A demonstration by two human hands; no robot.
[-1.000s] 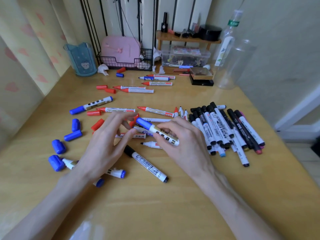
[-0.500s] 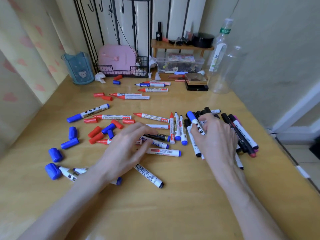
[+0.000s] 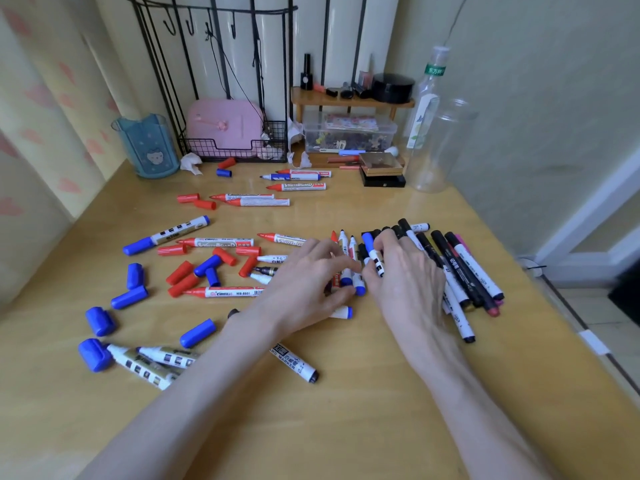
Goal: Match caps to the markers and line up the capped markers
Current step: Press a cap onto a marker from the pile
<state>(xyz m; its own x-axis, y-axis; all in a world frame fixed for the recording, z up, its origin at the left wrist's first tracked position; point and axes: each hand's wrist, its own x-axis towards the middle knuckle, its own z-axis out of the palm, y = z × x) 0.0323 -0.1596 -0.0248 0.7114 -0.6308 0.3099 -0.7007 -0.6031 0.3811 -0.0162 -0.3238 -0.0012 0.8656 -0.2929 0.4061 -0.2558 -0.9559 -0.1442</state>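
Currently in the placing step, I'd say, with one capped marker going into the line.

Head cam, the only view:
- The right hand (image 3: 405,285) pinches a white-barrelled marker with a blue cap (image 3: 373,254) between thumb and fingers.
- It holds the marker against the left edge of the row of black-capped markers (image 3: 460,271), which lie side by side right of centre on the light wooden tabletop (image 3: 346,417).
- The cap is at the far end and the barrel runs roughly parallel to the row.
- The left hand (image 3: 308,282) is just left of it, fingers bent over three thin uncapped markers (image 3: 343,245) lying side by side. Can't tell whether it grips one or only rests on them.

Plenty looks undone:
- Loose blue plastic caps (image 3: 130,297) lie at left.
- Loose red plastic caps (image 3: 180,273) lie left of centre.
- Uncapped red whiteboard markers (image 3: 221,242) lie just beyond the red caps, with more at the far side.

The next move probably needs:
- Letting go of the blue-capped marker flush with the row without nudging its neighbours. Round barrels will likely roll.
- Picking an uncapped marker and a cap that matches in colour and in width. The blue caps look to come in fat and slim shapes.
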